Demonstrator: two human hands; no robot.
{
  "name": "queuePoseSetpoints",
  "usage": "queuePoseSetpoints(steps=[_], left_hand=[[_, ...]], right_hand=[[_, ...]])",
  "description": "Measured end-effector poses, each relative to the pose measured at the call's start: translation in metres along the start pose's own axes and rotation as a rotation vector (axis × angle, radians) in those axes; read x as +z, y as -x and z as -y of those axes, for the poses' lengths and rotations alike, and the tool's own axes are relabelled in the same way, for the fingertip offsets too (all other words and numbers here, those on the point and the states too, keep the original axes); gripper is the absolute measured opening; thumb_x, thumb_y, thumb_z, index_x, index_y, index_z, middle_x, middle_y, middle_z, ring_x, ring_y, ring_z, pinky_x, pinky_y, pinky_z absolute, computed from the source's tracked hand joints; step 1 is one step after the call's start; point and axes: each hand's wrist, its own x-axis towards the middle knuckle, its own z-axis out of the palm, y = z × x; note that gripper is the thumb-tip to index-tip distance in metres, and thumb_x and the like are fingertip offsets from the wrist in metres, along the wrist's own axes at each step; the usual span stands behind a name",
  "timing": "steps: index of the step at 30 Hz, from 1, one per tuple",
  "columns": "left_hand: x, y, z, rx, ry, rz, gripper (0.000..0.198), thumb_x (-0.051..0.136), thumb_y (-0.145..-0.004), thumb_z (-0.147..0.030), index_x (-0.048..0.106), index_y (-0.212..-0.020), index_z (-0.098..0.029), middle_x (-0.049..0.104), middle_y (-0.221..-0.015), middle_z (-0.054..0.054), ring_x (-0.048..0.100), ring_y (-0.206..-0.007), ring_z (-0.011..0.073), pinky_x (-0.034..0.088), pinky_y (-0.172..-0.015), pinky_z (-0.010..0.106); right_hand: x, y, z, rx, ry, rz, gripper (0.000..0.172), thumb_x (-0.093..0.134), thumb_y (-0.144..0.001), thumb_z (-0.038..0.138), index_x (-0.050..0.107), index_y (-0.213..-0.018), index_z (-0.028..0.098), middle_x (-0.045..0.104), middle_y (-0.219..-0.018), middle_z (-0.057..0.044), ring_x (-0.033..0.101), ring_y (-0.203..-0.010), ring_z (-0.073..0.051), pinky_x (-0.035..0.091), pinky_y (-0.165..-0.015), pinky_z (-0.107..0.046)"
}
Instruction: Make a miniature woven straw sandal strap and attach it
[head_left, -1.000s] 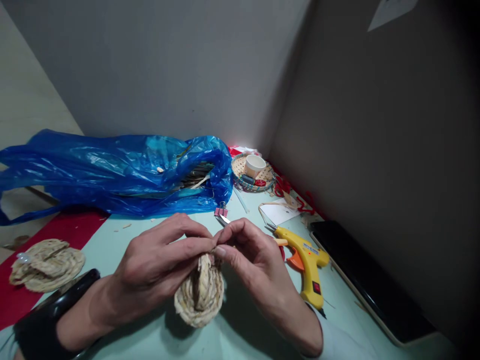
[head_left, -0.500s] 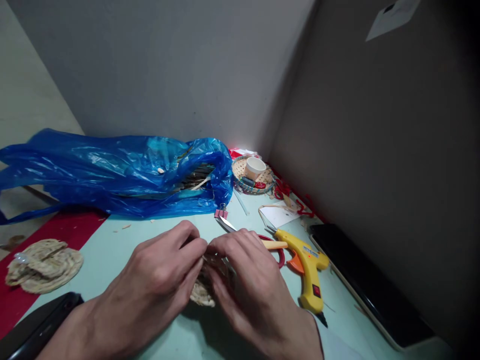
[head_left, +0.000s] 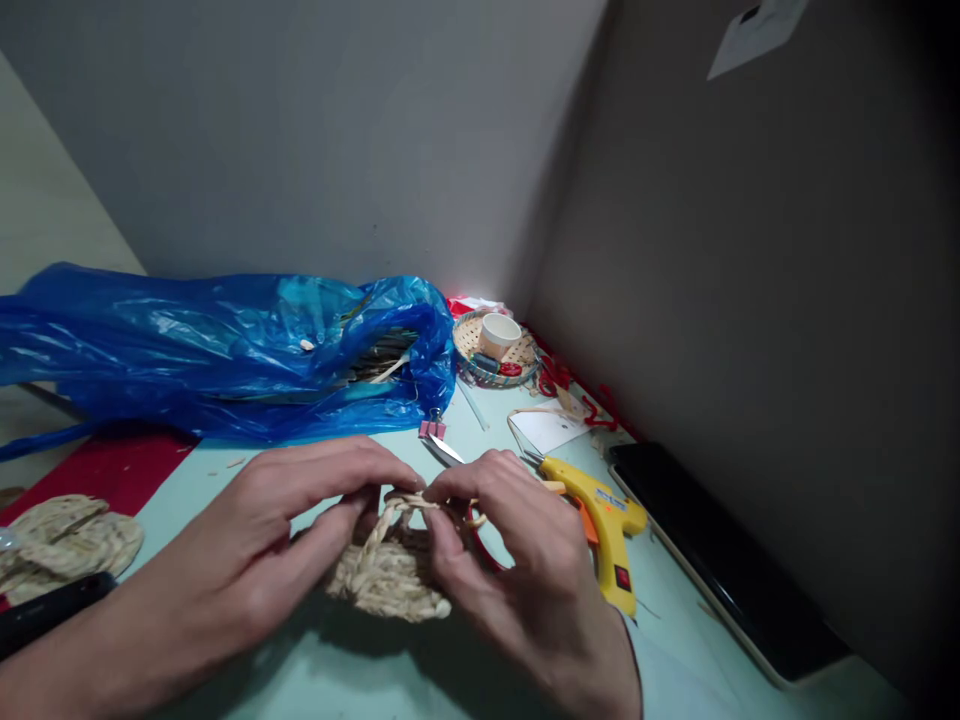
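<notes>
A small woven straw piece made of braided cord lies on the pale green table, with a braided loop rising from its top. My left hand grips its left side, fingers curled round the braid. My right hand pinches the braid's right end with thumb and fingers closed. Both hands meet above the piece. Red-handled scissors lie just behind my right hand, partly hidden by it.
A yellow glue gun lies right of my hands. A blue plastic bag holding straw spreads across the back. A small basket with a white cup sits in the corner. A flat woven disc rests at left, a dark tablet at right.
The woven piece went from standing on edge to lying flat on the table. Both hands dropped lower with it and now hold a braided loop at its top.
</notes>
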Motion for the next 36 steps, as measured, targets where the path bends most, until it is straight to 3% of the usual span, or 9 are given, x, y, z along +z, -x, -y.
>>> queuePoseSetpoints(steps=[6,10,13,17,22,25,36], left_hand=[[-0.007,-0.009,0.009,0.037,0.010,0.055,0.030,0.060,-0.087,-0.018,0.066,-0.110,-0.036,0.074,-0.094,-0.009,0.070,-0.077,0.0101,0.053,-0.071,0.013],[-0.003,-0.002,0.005,0.023,0.015,0.006,0.024,0.057,-0.090,-0.013,0.066,-0.101,-0.032,0.071,-0.083,-0.008,0.067,-0.069,0.0097,0.051,-0.064,0.015],[0.000,0.004,0.005,0.015,-0.007,-0.044,0.019,0.058,-0.091,-0.016,0.066,-0.097,-0.031,0.072,-0.080,-0.008,0.065,-0.067,0.0102,0.049,-0.062,0.016],[0.001,0.005,0.006,-0.024,-0.040,-0.115,0.019,0.058,-0.088,-0.015,0.065,-0.091,-0.032,0.071,-0.079,-0.010,0.064,-0.066,0.0091,0.046,-0.065,0.016],[0.002,0.004,0.003,-0.031,-0.018,-0.103,0.018,0.060,-0.086,-0.014,0.064,-0.088,-0.031,0.069,-0.075,-0.009,0.062,-0.062,0.0099,0.046,-0.059,0.019],[0.004,0.004,0.000,0.001,-0.039,-0.113,0.015,0.061,-0.086,-0.015,0.064,-0.085,-0.030,0.067,-0.070,-0.009,0.059,-0.057,0.0095,0.045,-0.055,0.020],[0.011,0.010,-0.004,0.006,-0.088,-0.127,0.019,0.056,-0.088,-0.013,0.060,-0.087,-0.031,0.067,-0.072,-0.007,0.063,-0.061,0.0111,0.048,-0.057,0.021]], right_hand=[[-0.002,-0.006,0.003,0.374,-0.333,0.078,0.007,0.064,-0.085,0.017,0.067,-0.079,0.018,0.067,-0.070,0.002,0.060,-0.066,-0.012,0.047,-0.067,-0.025],[-0.002,-0.008,0.000,0.448,-0.499,0.154,0.009,0.065,-0.087,0.022,0.068,-0.080,0.018,0.068,-0.073,0.002,0.061,-0.067,-0.011,0.045,-0.058,-0.021],[-0.006,-0.008,-0.001,0.465,-0.518,0.251,0.012,0.063,-0.092,0.030,0.071,-0.095,0.021,0.073,-0.086,0.001,0.066,-0.077,-0.013,0.049,-0.064,-0.022],[-0.012,-0.008,-0.005,0.420,-0.400,0.221,0.031,0.060,-0.096,0.030,0.060,-0.127,0.028,0.074,-0.109,0.000,0.068,-0.099,-0.016,0.053,-0.074,-0.026],[-0.014,-0.010,-0.005,0.167,-0.204,0.154,0.008,0.064,-0.094,0.020,0.068,-0.101,0.021,0.071,-0.092,-0.001,0.065,-0.085,-0.014,0.050,-0.082,-0.029],[-0.015,-0.011,-0.003,0.047,-0.177,0.189,0.006,0.066,-0.093,0.019,0.070,-0.096,0.016,0.068,-0.087,-0.003,0.062,-0.085,-0.016,0.048,-0.083,-0.031],[-0.015,-0.013,-0.003,0.037,-0.232,0.267,0.009,0.061,-0.095,0.014,0.069,-0.091,0.017,0.071,-0.085,-0.003,0.064,-0.085,-0.017,0.048,-0.083,-0.032]])
